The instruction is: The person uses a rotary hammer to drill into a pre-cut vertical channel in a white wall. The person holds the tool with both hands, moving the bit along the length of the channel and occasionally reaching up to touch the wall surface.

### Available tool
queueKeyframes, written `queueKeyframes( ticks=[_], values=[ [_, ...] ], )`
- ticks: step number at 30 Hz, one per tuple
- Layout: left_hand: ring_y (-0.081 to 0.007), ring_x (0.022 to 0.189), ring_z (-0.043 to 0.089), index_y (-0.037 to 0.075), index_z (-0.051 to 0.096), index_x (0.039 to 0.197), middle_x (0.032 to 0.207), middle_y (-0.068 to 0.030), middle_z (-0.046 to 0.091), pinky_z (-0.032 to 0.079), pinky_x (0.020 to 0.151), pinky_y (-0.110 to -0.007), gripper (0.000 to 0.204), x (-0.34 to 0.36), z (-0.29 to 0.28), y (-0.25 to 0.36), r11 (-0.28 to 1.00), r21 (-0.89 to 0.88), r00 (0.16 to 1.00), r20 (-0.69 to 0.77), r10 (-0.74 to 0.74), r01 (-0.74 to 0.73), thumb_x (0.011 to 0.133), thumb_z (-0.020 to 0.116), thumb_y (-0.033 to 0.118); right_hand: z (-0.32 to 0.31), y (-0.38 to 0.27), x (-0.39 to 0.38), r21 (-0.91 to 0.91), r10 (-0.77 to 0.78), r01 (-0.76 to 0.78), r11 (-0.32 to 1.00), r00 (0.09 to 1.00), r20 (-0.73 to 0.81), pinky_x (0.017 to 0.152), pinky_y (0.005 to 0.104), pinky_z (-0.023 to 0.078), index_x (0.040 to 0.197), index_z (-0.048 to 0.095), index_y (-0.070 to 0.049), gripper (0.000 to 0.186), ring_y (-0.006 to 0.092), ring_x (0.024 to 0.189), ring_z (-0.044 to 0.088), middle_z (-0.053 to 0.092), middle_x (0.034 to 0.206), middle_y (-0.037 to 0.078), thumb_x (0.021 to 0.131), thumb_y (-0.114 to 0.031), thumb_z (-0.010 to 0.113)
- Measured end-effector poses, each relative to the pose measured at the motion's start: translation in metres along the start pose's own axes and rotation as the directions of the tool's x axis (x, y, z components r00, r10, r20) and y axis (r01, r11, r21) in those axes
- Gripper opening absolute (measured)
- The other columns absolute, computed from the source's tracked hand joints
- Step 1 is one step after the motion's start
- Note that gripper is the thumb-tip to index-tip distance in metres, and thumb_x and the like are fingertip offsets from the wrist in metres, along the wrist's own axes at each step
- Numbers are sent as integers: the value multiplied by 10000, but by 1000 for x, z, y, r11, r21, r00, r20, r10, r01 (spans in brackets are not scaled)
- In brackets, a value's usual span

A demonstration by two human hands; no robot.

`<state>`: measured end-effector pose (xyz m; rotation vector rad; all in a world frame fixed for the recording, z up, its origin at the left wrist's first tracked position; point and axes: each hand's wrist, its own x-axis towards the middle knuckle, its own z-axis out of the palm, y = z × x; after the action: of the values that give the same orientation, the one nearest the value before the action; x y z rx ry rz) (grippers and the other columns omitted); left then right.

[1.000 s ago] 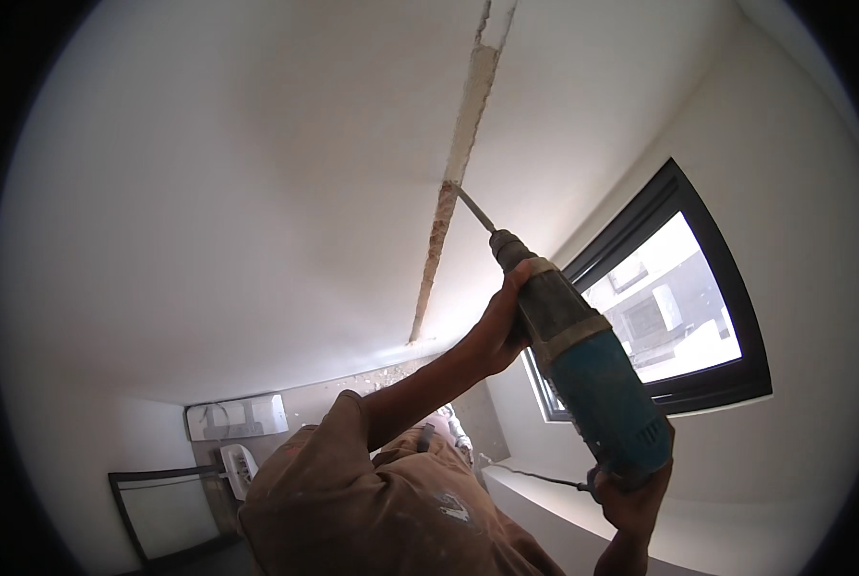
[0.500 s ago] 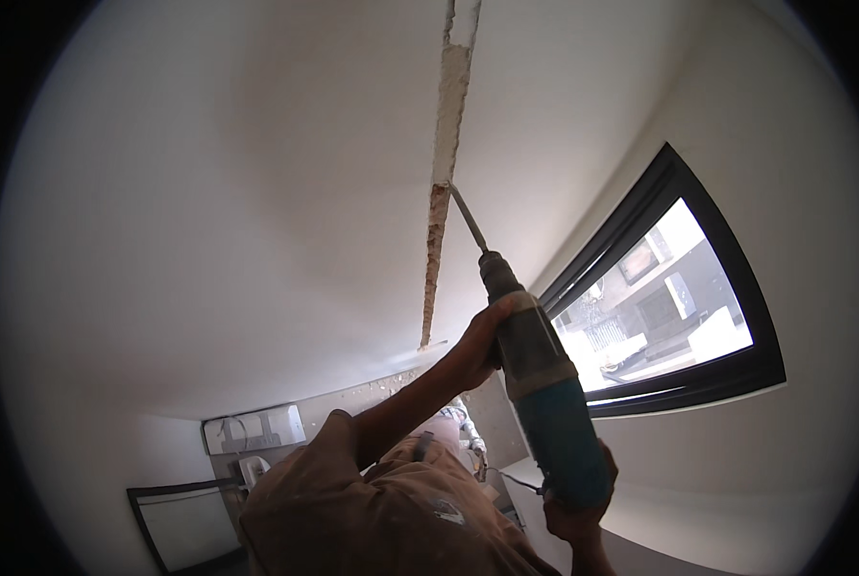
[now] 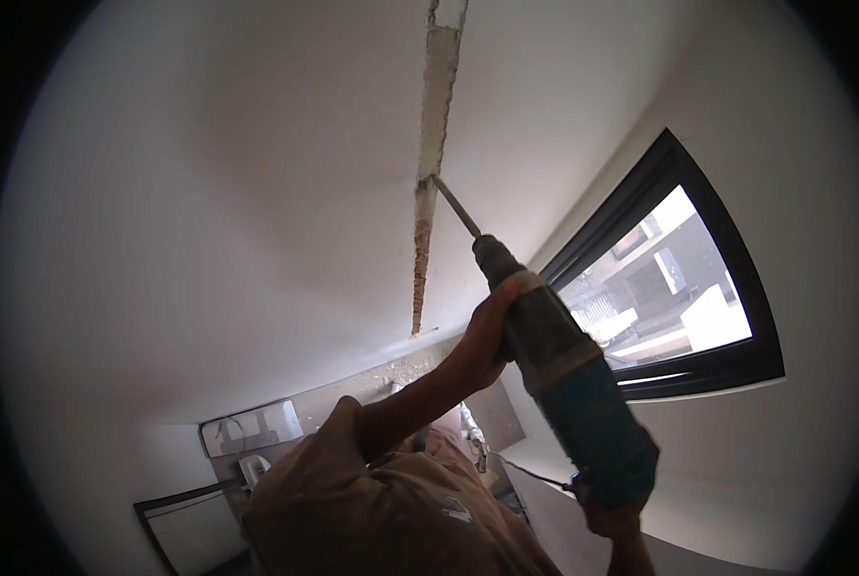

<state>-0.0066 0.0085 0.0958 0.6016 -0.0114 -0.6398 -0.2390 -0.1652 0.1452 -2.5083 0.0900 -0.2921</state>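
A teal and dark rotary hammer [image 3: 583, 408] slants up across the view, with a long thin chisel bit [image 3: 457, 206] at its front. The bit's tip meets the edge of a narrow groove [image 3: 438, 101] in the white wall, where a pale stretch borders a rougher brown one. My left hand [image 3: 492, 331] is wrapped round the front of the hammer's body, just behind the chuck. At the rear end, my right hand [image 3: 617, 516] grips the handle, its fingers partly hidden by the housing.
To the right is a black-framed window [image 3: 765, 326]. A dark power cord [image 3: 535, 472] trails left from the hammer's rear. Crumbled debris [image 3: 405, 370] lies on the floor beyond my arm. A dark-framed panel [image 3: 194, 533] stands at lower left, near a pale rectangular item [image 3: 252, 430].
The hammer's rear end and my right hand have swung to the right, so the tool tilts more. The bit's tip stays at the groove. The view has shifted slightly.
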Motion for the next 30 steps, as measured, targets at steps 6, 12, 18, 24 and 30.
queueKeyframes(
  ticks=[6,12,18,24,30],
  values=[
    [-181,1090,545,126,471,1186,1131,-61,548,433,980,-356,612,9,41,44,983,-178,995,79,63,-48,852,491,639,-77,-64,71,72,177,-177,982,984,8,716,332,506,1303,367,-8,773,209,784,621,619,907,146,597,-3,682],
    [-252,1144,512,112,468,1212,1200,-94,522,446,951,-430,641,35,50,57,956,-291,975,205,88,-25,867,445,652,-109,-123,126,-207,205,-211,955,978,-48,634,338,523,1307,366,-27,758,180,725,629,620,904,136,601,9,639],
    [-156,1069,549,135,471,1190,1118,-33,544,470,920,-328,591,-7,30,23,987,-145,978,188,95,-68,863,481,627,-83,-88,56,201,56,-67,977,997,61,793,341,462,1292,355,12,762,208,932,560,542,1036,146,566,7,587],
    [-180,1058,548,97,456,1187,1093,-60,540,440,962,-353,619,-31,37,-8,1000,4,999,49,22,-22,857,512,616,-36,-16,-8,366,4,7,931,1000,-30,886,357,472,1335,315,83,834,263,1056,584,529,1189,228,558,11,607],
    [-185,1043,556,87,464,1176,1071,-69,552,446,950,-377,635,-31,8,-10,995,87,998,32,47,-50,840,534,621,1,-6,-14,368,-53,81,926,995,-84,877,345,485,1331,309,77,837,238,1029,613,593,1116,199,571,-32,643]
  ],
)
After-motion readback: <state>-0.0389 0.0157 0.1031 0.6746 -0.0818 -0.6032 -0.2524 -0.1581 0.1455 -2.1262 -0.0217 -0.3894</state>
